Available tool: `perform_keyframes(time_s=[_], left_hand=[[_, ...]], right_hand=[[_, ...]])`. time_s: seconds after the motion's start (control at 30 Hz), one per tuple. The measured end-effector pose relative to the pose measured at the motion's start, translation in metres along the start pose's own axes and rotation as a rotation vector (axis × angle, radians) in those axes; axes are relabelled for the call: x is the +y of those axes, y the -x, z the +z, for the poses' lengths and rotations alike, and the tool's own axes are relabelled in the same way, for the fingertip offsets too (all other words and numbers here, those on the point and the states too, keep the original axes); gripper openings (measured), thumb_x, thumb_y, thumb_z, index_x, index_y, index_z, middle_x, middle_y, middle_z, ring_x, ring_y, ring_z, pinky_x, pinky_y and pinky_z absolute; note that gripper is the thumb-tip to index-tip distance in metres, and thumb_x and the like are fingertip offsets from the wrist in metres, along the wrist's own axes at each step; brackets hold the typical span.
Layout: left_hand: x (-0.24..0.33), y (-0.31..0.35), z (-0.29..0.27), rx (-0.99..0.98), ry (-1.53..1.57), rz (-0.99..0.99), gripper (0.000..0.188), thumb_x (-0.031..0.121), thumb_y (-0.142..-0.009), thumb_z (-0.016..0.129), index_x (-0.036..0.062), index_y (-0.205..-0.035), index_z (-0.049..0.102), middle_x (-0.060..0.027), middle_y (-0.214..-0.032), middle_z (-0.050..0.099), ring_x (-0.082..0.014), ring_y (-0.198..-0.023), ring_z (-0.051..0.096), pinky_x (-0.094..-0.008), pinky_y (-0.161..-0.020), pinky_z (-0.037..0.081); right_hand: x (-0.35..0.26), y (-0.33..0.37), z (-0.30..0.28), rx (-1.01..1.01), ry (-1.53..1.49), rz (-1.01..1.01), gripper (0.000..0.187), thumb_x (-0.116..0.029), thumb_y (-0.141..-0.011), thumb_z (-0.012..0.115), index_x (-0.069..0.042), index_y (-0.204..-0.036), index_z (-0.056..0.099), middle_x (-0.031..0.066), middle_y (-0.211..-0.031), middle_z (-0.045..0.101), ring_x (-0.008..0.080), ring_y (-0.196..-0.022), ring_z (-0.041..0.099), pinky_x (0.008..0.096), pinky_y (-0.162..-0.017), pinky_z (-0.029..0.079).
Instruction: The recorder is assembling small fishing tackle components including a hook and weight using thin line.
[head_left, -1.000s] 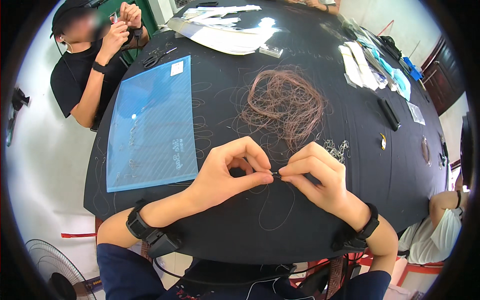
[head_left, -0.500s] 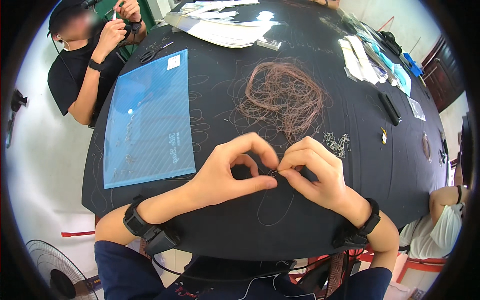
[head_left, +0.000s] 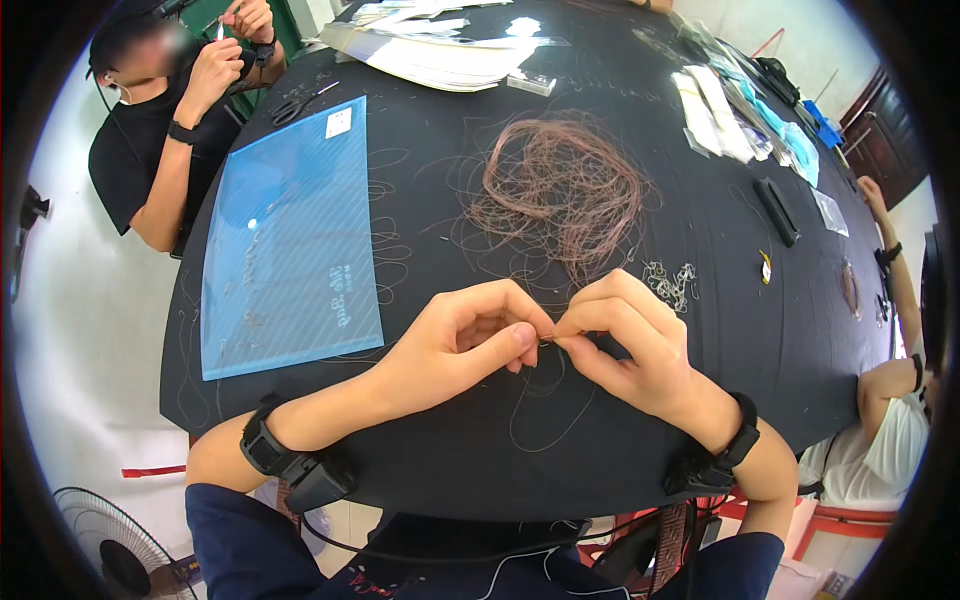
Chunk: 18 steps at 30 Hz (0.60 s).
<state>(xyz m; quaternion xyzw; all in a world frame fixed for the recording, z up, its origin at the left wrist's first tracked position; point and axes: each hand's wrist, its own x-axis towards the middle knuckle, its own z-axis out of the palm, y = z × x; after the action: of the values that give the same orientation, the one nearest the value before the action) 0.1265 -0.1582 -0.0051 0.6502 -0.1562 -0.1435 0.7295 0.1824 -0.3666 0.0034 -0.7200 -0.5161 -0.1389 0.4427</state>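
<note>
My right hand [head_left: 625,335] pinches a tiny hook-like metal piece [head_left: 546,338] between thumb and index finger; its exact shape is too small to tell. From it a thin line [head_left: 540,450] hangs in a loose loop over the black table. My left hand [head_left: 475,335] meets it fingertip to fingertip, thumb and fingers closed around the line beside the piece. Just beyond both hands lies a big tangled bundle of brown thin line [head_left: 570,190]. A small heap of silvery hooks [head_left: 670,285] sits to the right of my right hand.
A blue plastic file bag [head_left: 290,240] lies at the left, with scissors [head_left: 300,104] behind it. White strips and sleeves [head_left: 430,60] are at the back. A black case [head_left: 777,211] lies on the right. Co-workers [head_left: 160,130] sit at the left and right edges.
My left fingers, spread apart before, have closed in against the right fingertips. The hanging loop has shifted slightly. At the right edge, another person's arm has come into view.
</note>
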Motion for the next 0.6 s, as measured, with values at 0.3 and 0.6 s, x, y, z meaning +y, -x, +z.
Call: perform_keyframes(time_s=[0.3,0.6], left_hand=[[-0.0028,0.0006,0.0035,0.091,-0.096,0.081,0.014,0.01,-0.09,0.067,-0.0019,-0.097,0.065,-0.0038,-0.088,0.065,-0.0078,-0.08,0.062,-0.0223,-0.074,0.05],[-0.0058,-0.0003,0.0033,0.16,-0.128,0.151,0.011,0.01,-0.087,0.07,0.001,-0.094,0.067,0.0012,-0.074,0.059,-0.0027,-0.066,0.051,-0.0195,-0.059,0.041]], right_hand=[[-0.0007,0.0011,0.0001,-0.001,-0.001,-0.014,0.022,0.005,-0.069,0.075,-0.003,-0.085,0.062,0.0074,-0.081,0.059,0.023,-0.073,0.06,0.0328,-0.061,0.049],[-0.0014,0.0007,-0.0028,-0.017,-0.031,0.009,0.023,0.005,-0.069,0.075,-0.003,-0.086,0.062,0.0083,-0.081,0.06,0.023,-0.073,0.06,0.0327,-0.062,0.049]])
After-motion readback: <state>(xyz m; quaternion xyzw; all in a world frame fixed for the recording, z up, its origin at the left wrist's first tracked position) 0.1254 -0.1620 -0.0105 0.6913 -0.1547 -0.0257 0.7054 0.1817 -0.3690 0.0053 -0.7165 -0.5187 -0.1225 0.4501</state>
